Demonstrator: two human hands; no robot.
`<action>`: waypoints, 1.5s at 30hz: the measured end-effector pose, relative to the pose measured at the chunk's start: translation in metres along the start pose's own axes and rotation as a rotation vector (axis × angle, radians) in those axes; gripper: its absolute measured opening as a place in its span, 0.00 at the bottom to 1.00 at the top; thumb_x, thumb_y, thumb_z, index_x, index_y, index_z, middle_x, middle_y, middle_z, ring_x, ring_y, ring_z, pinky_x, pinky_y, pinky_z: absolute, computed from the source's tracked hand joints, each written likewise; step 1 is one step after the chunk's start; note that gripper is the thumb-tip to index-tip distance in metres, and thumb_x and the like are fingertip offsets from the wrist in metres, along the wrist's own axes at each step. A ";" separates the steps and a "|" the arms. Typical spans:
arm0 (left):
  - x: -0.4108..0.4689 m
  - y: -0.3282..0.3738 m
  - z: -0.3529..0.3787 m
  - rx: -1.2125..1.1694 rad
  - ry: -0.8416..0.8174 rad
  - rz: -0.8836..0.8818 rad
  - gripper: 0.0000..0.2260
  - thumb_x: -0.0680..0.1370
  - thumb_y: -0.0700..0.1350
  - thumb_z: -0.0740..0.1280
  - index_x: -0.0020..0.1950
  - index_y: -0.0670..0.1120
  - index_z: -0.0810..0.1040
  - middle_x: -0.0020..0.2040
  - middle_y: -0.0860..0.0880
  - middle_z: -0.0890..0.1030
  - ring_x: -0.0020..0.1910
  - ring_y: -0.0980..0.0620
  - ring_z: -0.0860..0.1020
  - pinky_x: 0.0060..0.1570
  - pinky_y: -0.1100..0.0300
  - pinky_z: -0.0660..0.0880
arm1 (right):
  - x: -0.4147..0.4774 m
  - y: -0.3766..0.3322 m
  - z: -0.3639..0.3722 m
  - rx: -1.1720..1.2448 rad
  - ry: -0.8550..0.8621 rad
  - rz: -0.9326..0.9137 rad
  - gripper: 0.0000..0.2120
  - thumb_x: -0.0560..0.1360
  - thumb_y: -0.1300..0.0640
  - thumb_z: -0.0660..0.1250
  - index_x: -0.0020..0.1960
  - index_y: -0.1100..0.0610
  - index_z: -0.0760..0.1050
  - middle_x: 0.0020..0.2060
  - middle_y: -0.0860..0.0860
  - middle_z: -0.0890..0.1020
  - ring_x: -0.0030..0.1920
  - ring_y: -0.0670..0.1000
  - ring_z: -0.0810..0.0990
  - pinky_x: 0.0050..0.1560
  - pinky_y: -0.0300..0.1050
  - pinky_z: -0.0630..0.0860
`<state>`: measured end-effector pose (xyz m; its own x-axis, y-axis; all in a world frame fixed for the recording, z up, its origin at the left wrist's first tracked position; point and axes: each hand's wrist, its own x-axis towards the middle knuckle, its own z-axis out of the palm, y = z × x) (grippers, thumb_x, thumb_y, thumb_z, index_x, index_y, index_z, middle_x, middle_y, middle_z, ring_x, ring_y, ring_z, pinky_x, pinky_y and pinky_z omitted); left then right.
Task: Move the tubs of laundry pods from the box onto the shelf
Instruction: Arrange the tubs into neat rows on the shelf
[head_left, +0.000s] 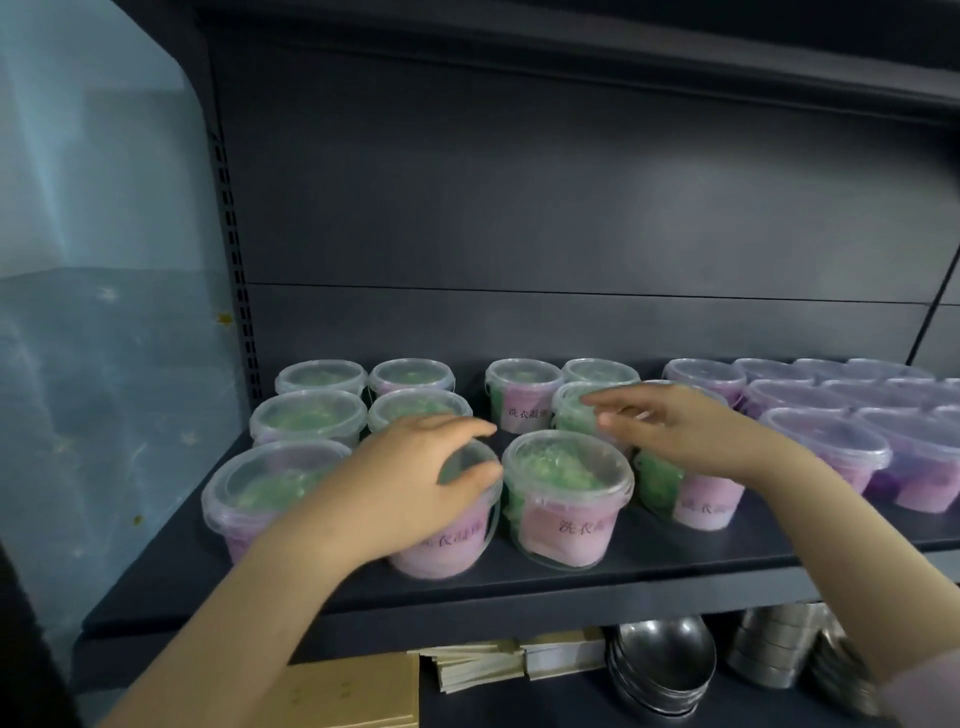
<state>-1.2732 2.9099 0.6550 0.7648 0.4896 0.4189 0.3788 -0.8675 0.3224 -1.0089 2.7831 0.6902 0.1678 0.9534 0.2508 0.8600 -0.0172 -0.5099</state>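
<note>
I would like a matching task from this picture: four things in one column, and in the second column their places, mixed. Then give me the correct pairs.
Things:
1. left hand
2. right hand
3. metal bowls
4. purple tubs

Places:
A. stacked below the shelf
B. on the right part of the shelf
C. on a front-row tub with a pink label
D. reaching over the green tubs in the middle

Pairs: 1-C, 2-D, 3-A, 4-B

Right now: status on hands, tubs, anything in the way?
Left hand cupped over a front-row tub on the shelf. Right hand open, over a tub behind. Box not in view. Nothing in the way.
</note>
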 end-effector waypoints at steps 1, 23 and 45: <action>0.008 0.001 -0.002 0.038 0.036 -0.010 0.28 0.73 0.69 0.52 0.70 0.61 0.69 0.70 0.63 0.70 0.71 0.61 0.65 0.70 0.56 0.63 | 0.009 0.006 -0.007 -0.040 0.010 0.011 0.15 0.78 0.45 0.64 0.63 0.42 0.77 0.59 0.38 0.80 0.55 0.34 0.77 0.54 0.25 0.69; 0.042 0.008 0.018 0.190 -0.281 -0.415 0.35 0.76 0.70 0.49 0.79 0.55 0.49 0.79 0.56 0.50 0.78 0.55 0.50 0.73 0.55 0.50 | 0.098 0.012 0.027 -0.181 -0.408 -0.113 0.27 0.80 0.37 0.51 0.64 0.53 0.77 0.61 0.47 0.75 0.63 0.47 0.73 0.70 0.50 0.65; 0.039 0.000 0.023 0.176 -0.262 -0.353 0.36 0.77 0.69 0.48 0.80 0.52 0.49 0.80 0.53 0.50 0.78 0.53 0.48 0.76 0.53 0.47 | 0.174 0.010 0.035 -0.117 -0.378 0.091 0.31 0.79 0.34 0.46 0.75 0.48 0.66 0.71 0.45 0.71 0.71 0.50 0.70 0.67 0.42 0.59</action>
<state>-1.2312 2.9271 0.6517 0.6703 0.7384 0.0742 0.7047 -0.6647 0.2482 -0.9881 2.9592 0.6999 0.0754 0.9896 -0.1226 0.9027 -0.1199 -0.4133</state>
